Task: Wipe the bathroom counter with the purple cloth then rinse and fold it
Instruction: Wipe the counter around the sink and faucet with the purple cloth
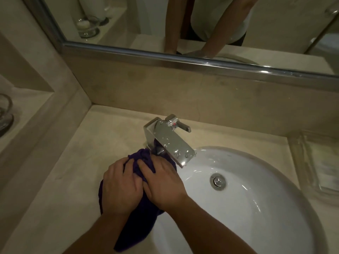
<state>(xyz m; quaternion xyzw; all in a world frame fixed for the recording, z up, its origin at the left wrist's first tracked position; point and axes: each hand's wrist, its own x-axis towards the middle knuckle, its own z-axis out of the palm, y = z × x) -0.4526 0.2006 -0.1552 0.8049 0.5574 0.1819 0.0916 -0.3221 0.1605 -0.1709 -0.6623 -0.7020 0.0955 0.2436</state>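
Grip, left hand (121,184): narrow, with the fingers bent over a bunched fold of the dark purple cloth (136,233) and holding it. Grip, right hand (163,182): wide, with the fingers laid fairly straight and pressing down on the same cloth. The two hands lie side by side and touch each other.

The cloth lies on the beige stone surface (82,162), just left of the white oval ceramic basin (238,217). Its far end is bunched against the base of the square chrome faucet (170,142), under the spout. Its near end trails toward the near edge of the surface and overlaps the basin's left rim.

The faucet stands at the back of the basin with its lever turned to the right. A round chrome drain stopper (218,181) sits in the basin floor. A clear glass tray (315,165) rests at the right edge of the surface. A clear glass bowl (5,114) stands on a recessed ledge at the left edge. A chrome-framed mirror (183,57) runs along the back wall and reflects both forearms.
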